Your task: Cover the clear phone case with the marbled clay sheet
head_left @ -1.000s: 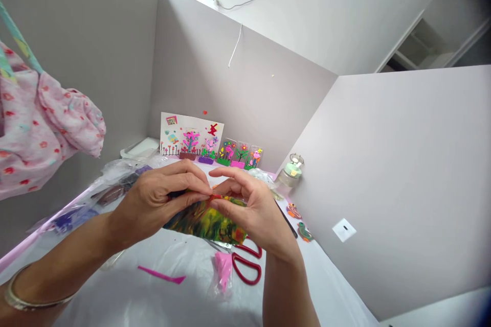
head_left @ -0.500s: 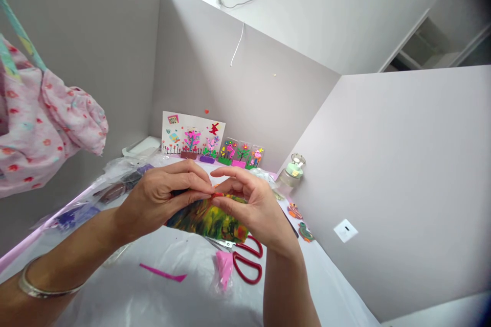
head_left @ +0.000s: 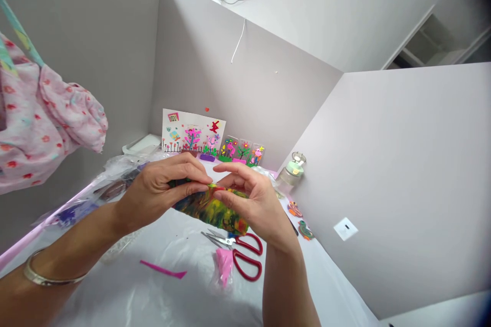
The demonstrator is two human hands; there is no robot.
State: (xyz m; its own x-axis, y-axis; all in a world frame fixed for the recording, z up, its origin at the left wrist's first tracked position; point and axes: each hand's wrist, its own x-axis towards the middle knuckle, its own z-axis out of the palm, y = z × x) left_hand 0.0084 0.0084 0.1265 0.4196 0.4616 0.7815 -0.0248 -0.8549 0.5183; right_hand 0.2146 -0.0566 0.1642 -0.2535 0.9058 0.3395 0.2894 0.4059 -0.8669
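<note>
Both my hands hold a flat, many-coloured card (head_left: pixel 215 211) streaked with green, yellow and red, lifted a little above the table. My left hand (head_left: pixel 161 191) is closed on its left end, fingers curled over the top edge. My right hand (head_left: pixel 249 202) pinches its top edge between thumb and forefinger, where a small red bit shows. The fingertips of both hands nearly meet at the card's upper middle. A metal bangle (head_left: pixel 46 277) circles my left wrist.
Red-handled scissors (head_left: pixel 240 253) lie on the white plastic-covered table (head_left: pixel 153 301) under the card, beside a pink scrap in a small bag (head_left: pixel 224 263) and a pink strip (head_left: pixel 163 270). Decorated cards (head_left: pixel 194 135) lean on the back wall. A glass jar (head_left: pixel 292 171) stands right; pink cloth (head_left: pixel 42 117) hangs left.
Both hands have lifted the card slightly, so the scissors' blades now show beneath it. The fingertips stay pinched at its top edge.
</note>
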